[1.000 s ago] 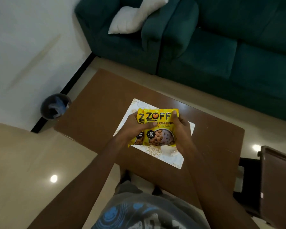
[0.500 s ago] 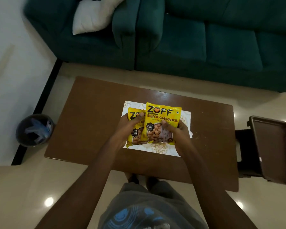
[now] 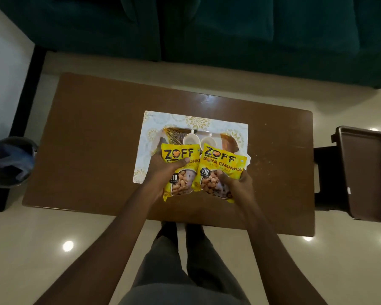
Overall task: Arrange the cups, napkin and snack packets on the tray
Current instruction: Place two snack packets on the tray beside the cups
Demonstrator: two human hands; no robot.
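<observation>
Two yellow snack packets are held side by side above the table. My left hand (image 3: 163,167) grips the left packet (image 3: 180,172), thumb across its front. My right hand (image 3: 235,186) grips the right packet (image 3: 220,170) from its lower edge. Behind them a tray (image 3: 229,142) with an orange-brown pattern lies on a white placemat (image 3: 154,126). Two white cups (image 3: 190,138) (image 3: 208,142) stand side by side on the tray, partly hidden by the packets. No napkin can be made out.
The brown table (image 3: 92,133) stands in front of a dark green sofa (image 3: 229,29). A dark bin (image 3: 10,161) stands on the floor to the left. A brown stool or chair (image 3: 365,172) is on the right. My legs show below the table's near edge.
The two packets overlapped as a stack before; now they are drawn apart, one in each hand. The view has tilted down, revealing the tray and cups behind them.
</observation>
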